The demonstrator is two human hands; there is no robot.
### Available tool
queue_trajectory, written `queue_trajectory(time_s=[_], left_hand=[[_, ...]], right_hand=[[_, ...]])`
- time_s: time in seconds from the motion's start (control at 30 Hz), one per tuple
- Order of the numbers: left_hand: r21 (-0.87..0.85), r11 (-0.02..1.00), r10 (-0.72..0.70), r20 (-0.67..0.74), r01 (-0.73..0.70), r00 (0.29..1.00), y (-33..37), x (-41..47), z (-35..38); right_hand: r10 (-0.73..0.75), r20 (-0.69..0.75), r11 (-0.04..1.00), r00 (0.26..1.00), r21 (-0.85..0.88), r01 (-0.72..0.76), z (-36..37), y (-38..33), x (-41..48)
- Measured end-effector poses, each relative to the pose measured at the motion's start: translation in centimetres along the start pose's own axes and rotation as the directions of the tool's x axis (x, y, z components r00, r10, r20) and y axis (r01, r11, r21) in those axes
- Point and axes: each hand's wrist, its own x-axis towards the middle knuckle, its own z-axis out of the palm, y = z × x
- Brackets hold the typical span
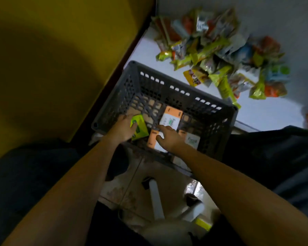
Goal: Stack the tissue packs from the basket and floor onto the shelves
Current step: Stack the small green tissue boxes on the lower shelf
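my left hand (125,127) pinches a lime-green tissue pack (140,128) in the dark grey plastic basket (185,96), my right hand (171,140) fingers (163,128) spread over an orange-and-white pack (153,139).

One basket (169,87), three orange packs (171,116), one green pack (140,127).
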Motion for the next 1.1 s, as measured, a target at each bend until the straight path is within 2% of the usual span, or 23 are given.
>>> queue_trajectory(time_s=[0.3,0.47,0.53,0.63,0.73,0.9,1.1], left_hand=[[0.135,0.991,-0.022,0.220,-0.008,0.975,-4.3,11.5,4.8],[0.145,0.989,-0.045,0.218,0.013,0.975,-6.7,15.5,7.2],[0.171,0.984,-0.087,0.226,0.048,0.970,-7.8,16.6,8.1],[0.176,0.977,-0.165,0.270,0.120,0.949,-8.5,17.2,8.9],[0.008,0.979,-0.197,0.286,0.203,0.938,-8.1,17.5,8.8],[-0.250,0.931,-0.227,0.170,0.265,0.959,-6.0,16.3,6.5],[-0.513,0.822,-0.232,0.091,0.245,0.969,0.5,10.2,0.3]], right_hand=[[0.152,0.169,0.947,0.974,0.257,-0.192,6.9,1.9,8.7],[0.167,0.309,0.893,0.936,0.355,-0.276,10.5,2.2,12.5],[0.186,0.327,0.842,0.926,0.434,-0.322,11.7,2.1,13.5],[0.203,0.360,0.685,0.911,0.612,-0.394,13.0,1.8,14.8],[0.258,0.343,0.580,0.903,0.693,-0.428,13.1,1.7,15.0],[0.326,0.146,0.593,0.934,0.738,-0.322,10.5,1.7,12.9],[0.230,-0.058,0.683,0.971,0.721,-0.118,3.3,-0.7,8.2]])
